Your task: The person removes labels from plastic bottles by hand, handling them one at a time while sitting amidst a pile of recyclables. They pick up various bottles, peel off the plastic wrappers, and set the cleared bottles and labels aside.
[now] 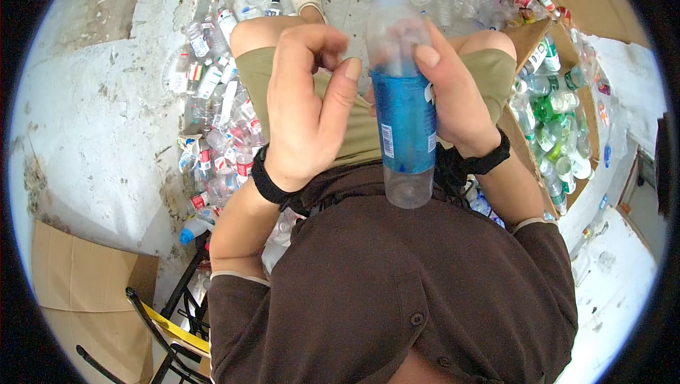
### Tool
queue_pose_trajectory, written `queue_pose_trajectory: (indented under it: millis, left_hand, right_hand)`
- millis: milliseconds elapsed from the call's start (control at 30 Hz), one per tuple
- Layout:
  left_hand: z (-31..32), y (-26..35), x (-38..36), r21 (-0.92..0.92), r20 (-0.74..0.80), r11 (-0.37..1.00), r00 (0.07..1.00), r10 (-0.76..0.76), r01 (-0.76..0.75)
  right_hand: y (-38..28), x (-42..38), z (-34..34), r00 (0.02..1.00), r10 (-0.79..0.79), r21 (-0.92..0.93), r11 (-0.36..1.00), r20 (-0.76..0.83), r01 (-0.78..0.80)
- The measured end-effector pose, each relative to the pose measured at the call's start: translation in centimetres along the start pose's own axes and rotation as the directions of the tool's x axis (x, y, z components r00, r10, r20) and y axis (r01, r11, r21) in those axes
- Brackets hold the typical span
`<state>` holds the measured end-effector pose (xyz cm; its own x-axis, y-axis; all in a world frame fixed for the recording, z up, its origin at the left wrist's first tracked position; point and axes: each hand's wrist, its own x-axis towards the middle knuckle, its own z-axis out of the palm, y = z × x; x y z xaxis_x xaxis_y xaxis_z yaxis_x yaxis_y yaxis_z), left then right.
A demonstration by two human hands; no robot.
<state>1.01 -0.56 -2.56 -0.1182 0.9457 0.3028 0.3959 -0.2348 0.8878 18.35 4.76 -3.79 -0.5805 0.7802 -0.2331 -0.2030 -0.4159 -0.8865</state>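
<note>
Plastic bottles point(209, 83) are heaped far left, the left hand point(308, 111) is held half-curled, seemingly empty, and beside it the blue-labelled bottle point(405, 125), gripped over the lap point(360, 138) by the right hand point(459, 94), is best steadied without crushing.

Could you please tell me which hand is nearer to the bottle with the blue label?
Right: the right hand holds the bottle around its upper part. The left hand is beside the bottle, on its left, with a gap between them.
</note>
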Motion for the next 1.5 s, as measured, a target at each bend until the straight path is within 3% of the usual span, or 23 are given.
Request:
queue_pose_trajectory:
  millis: [33, 67, 100, 133, 167, 300, 367, 467, 700, 800, 867, 900, 967, 1100, 1167, 1267, 1367, 1500]
  left_hand:
    - [0.4, 0.3, 0.0, -0.139, -0.001, 0.988, 0.997, -0.074, 0.073]
    - [0.8, 0.3, 0.0, -0.137, -0.003, 0.988, 0.997, -0.074, 0.073]
    - [1.2, 0.1, -0.1, -0.429, 0.045, 0.879, 0.977, -0.207, 0.206]
    - [1.4, -0.1, -0.1, -0.671, 0.129, 0.670, 0.940, -0.316, 0.317]
    - [1.3, -0.4, 0.1, -0.659, 0.242, 0.641, 0.918, -0.315, 0.394]
    - [1.5, -0.6, 0.8, -0.651, 0.297, 0.614, 0.894, -0.335, 0.447]
    - [2.0, -0.9, 0.7, -0.633, 0.082, 0.721, 0.951, -0.298, 0.281]
    - [2.2, -1.5, 0.5, -0.660, 0.173, 0.671, 0.937, -0.303, 0.338]
    - [3.1, -1.5, 0.1, -0.581, 0.088, 0.766, 0.956, -0.278, 0.276]
    - [3.7, -1.5, -0.3, -0.438, -0.017, 0.876, 0.972, -0.234, 0.204]
    - [3.9, -1.5, -0.5, -0.298, -0.084, 0.947, 0.984, -0.155, 0.123]
    - [3.7, -1.2, -0.2, -0.298, -0.084, 0.947, 0.984, -0.154, 0.123]
    - [3.0, -0.6, 0.5, -0.303, -0.008, 0.904, 0.947, -0.321, 0.304]
    - [3.0, -1.7, 1.0, -0.454, 0.082, 0.831, 0.944, -0.320, 0.322]
    - [2.7, -1.3, 1.2, -0.605, 0.076, 0.729, 0.935, -0.347, 0.320]
    - [2.6, -0.6, 1.4, -0.668, 0.075, 0.687, 0.943, -0.323, 0.288]
    - [2.7, -0.7, 1.3, -0.655, 0.078, 0.695, 0.942, -0.327, 0.296]
    - [2.9, -0.8, 1.3, -0.653, 0.058, 0.704, 0.945, -0.322, 0.280]
  right_hand:
    - [-0.1, 0.1, 0.0, 0.999, 0.005, 0.036, 0.999, 0.040, -0.006]
    - [-0.1, 0.1, 0.0, 0.997, 0.009, 0.071, 0.997, 0.081, -0.015]
    - [0.0, 0.2, 0.2, 0.996, 0.009, 0.071, 0.997, 0.084, -0.015]
    - [0.1, 0.3, 0.4, 0.991, 0.058, 0.113, 0.991, 0.118, -0.071]
    - [0.2, 0.3, 0.6, 0.983, 0.105, 0.152, 0.980, 0.153, -0.128]
    - [0.3, 0.1, 1.9, 0.985, 0.167, 0.276, 0.945, 0.051, -0.175]
    - [1.6, 0.0, 1.3, 0.990, 0.139, -0.070, 0.988, 0.029, -0.136]
    - [2.3, 0.1, 1.5, 0.990, 0.132, 0.030, 0.991, 0.050, -0.133]
    - [2.3, 0.6, 2.0, 0.989, 0.143, 0.071, 0.988, -0.049, -0.139]
    - [2.5, 0.9, 2.4, 0.990, 0.125, 0.048, 0.991, -0.068, -0.122]
    - [1.6, 0.9, 3.2, 0.962, 0.230, 0.206, 0.958, -0.146, -0.198]
    - [2.4, 0.9, 3.1, 0.962, 0.230, 0.206, 0.958, -0.147, -0.197]
    - [4.6, 0.7, 2.8, 0.990, 0.041, -0.065, 0.997, -0.132, -0.049]
    - [3.4, 0.5, 2.9, 0.983, 0.122, 0.142, 0.985, -0.136, -0.102]
    - [2.6, 0.4, 1.9, 0.986, 0.166, 0.128, 0.978, 0.011, -0.166]
    - [1.5, 0.6, 2.4, 0.996, 0.086, 0.264, 0.961, -0.018, -0.079]
    - [1.8, 0.7, 2.6, 0.996, 0.062, 0.102, 0.993, -0.067, -0.055]
    - [2.0, 0.5, 2.3, 0.997, 0.069, 0.014, 0.998, -0.035, -0.069]
